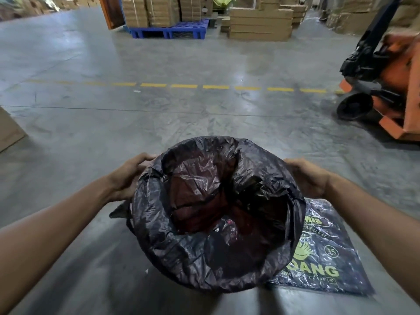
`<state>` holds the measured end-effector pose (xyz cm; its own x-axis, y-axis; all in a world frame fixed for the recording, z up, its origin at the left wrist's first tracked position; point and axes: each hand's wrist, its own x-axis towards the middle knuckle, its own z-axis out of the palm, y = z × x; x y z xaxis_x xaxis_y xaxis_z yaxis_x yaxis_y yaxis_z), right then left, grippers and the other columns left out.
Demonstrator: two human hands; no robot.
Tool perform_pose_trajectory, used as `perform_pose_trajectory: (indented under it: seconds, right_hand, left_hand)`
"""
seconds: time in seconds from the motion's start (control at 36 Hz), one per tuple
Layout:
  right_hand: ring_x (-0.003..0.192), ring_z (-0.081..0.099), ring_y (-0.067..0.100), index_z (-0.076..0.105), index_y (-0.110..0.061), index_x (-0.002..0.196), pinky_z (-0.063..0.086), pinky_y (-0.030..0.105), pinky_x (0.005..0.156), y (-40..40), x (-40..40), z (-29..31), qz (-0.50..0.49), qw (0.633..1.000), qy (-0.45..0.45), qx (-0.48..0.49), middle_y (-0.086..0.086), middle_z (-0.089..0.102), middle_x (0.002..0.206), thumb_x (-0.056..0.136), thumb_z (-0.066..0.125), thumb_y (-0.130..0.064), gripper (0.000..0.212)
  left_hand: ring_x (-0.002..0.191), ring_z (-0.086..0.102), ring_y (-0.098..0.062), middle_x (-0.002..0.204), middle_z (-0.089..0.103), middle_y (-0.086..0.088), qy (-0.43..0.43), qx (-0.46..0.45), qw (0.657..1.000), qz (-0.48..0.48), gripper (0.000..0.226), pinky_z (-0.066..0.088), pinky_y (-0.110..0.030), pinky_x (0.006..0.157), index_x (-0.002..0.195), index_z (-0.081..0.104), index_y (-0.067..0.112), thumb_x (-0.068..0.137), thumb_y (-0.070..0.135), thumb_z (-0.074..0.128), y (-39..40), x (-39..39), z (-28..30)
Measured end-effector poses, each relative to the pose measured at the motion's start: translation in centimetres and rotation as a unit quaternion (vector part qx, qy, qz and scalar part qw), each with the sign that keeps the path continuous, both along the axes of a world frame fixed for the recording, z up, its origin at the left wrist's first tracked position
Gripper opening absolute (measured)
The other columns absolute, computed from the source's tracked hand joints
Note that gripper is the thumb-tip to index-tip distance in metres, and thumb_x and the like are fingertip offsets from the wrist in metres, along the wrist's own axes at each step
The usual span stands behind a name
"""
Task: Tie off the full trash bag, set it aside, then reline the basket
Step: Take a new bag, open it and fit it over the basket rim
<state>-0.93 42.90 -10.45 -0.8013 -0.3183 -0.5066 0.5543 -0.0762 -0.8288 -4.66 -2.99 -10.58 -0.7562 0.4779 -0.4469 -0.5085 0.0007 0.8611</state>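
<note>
A round basket stands on the concrete floor right below me, wrapped in a black trash bag [218,253] whose edge is folded over the rim. The bag's inside looks dark reddish and sunken [200,201]. My left hand [129,176] grips the bag-covered rim on the left side. My right hand [306,176] holds the rim on the right side. The basket itself is hidden under the plastic. A flat pack of black bags with green print [327,258] lies on the floor, partly under the basket's right side.
An orange pallet jack [386,87] stands at the right. A blue pallet [170,29] and stacks of cardboard [261,21] line the far side beyond a dashed yellow floor line [186,85]. A cardboard box corner [9,130] shows at the left edge.
</note>
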Motion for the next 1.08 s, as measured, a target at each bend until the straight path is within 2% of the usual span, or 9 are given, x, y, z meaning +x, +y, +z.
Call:
perform_pose_trajectory:
  seconds: [0.11,0.25,0.36,0.5,0.61,0.69,0.83,0.94,1.08]
  right_hand:
    - [0.076,0.078,0.028,0.080,0.001,0.086,0.064,0.034,0.066,-0.9,1.5,-0.8,-0.039,0.992,0.071,0.095,0.024,0.078,0.092,0.098,0.051,-0.002,0.031]
    - [0.079,0.064,0.031,0.070,0.013,0.086,0.051,0.044,0.076,-2.1,2.2,-1.7,-0.063,0.943,0.162,0.284,0.024,0.067,0.088,0.089,0.064,0.009,0.008]
    - [0.068,0.057,0.019,0.068,-0.014,0.078,0.043,0.029,0.065,-2.6,2.2,0.8,-0.125,0.936,0.154,0.292,0.001,0.067,0.074,0.097,0.059,-0.026,0.024]
    - [0.087,0.064,0.023,0.069,-0.021,0.100,0.050,0.039,0.081,-1.9,3.9,4.3,-0.100,0.944,0.155,0.275,0.010,0.069,0.101,0.087,0.045,-0.071,0.057]
    - [0.098,0.066,0.019,0.066,-0.030,0.110,0.050,0.039,0.084,-3.5,7.3,4.6,-0.058,0.955,0.149,0.248,0.002,0.070,0.111,0.082,0.044,-0.080,0.062]
    - [0.099,0.073,0.021,0.066,-0.036,0.111,0.054,0.047,0.090,-5.0,9.1,3.5,-0.041,0.958,0.149,0.242,0.004,0.076,0.113,0.080,0.057,-0.076,0.052]
    - [0.101,0.076,0.033,0.058,-0.019,0.132,0.061,0.048,0.090,-6.0,10.2,2.1,-0.095,0.965,0.135,0.205,0.017,0.075,0.120,0.091,0.070,-0.037,0.046]
    - [0.066,0.074,0.013,0.063,-0.017,0.129,0.059,0.030,0.063,-6.6,9.6,2.1,-0.140,0.961,0.138,0.194,0.001,0.079,0.089,0.093,0.066,-0.040,0.044]
    - [0.063,0.074,0.011,0.061,-0.015,0.131,0.056,0.022,0.051,-7.3,8.9,1.6,-0.173,0.956,0.155,0.178,0.003,0.077,0.092,0.092,0.067,-0.043,0.048]
  left_hand:
    - [0.060,0.072,-0.022,0.080,0.076,-0.014,0.065,-0.163,0.982,0.073,0.034,0.055,-0.024,0.053,0.069,0.077,0.010,0.090,0.031,0.062,-0.3,1.9,-0.8]
    - [0.072,0.052,-0.024,0.076,0.057,-0.012,0.222,-0.359,0.891,0.169,0.009,0.043,-0.026,0.056,0.086,0.056,0.011,0.092,0.014,0.063,0.6,2.1,-0.2]
    - [0.086,0.064,-0.036,0.105,0.067,-0.019,0.244,-0.386,0.855,0.247,0.033,0.056,-0.050,0.083,0.086,0.060,0.021,0.078,0.051,0.050,-0.1,2.1,4.0]
    - [0.106,0.064,-0.031,0.119,0.067,-0.007,0.342,-0.364,0.813,0.299,0.027,0.053,-0.055,0.095,0.083,0.058,0.040,0.076,0.064,0.050,-0.8,6.4,8.3]
    - [0.089,0.061,-0.010,0.102,0.061,0.007,0.277,-0.260,0.893,0.240,0.056,0.049,-0.034,0.080,0.107,0.056,0.027,0.067,0.066,0.061,1.4,11.9,7.2]
    - [0.074,0.057,-0.014,0.087,0.059,0.000,0.175,-0.207,0.951,0.149,0.047,0.041,-0.033,0.075,0.094,0.056,0.030,0.065,0.065,0.070,3.0,14.8,3.9]
    - [0.122,0.065,-0.028,0.135,0.066,-0.008,0.183,-0.166,0.950,0.190,0.074,0.051,-0.051,0.105,0.142,0.048,0.026,0.076,0.041,0.078,3.8,14.9,1.0]
    - [0.126,0.062,-0.032,0.139,0.062,-0.012,0.201,-0.147,0.947,0.201,0.073,0.047,-0.059,0.108,0.145,0.046,0.023,0.078,0.038,0.072,4.1,13.1,1.8]
    - [0.130,0.059,-0.032,0.143,0.059,-0.015,0.223,-0.179,0.942,0.174,0.061,0.046,-0.057,0.110,0.146,0.043,0.019,0.089,0.034,0.063,4.0,10.5,2.7]
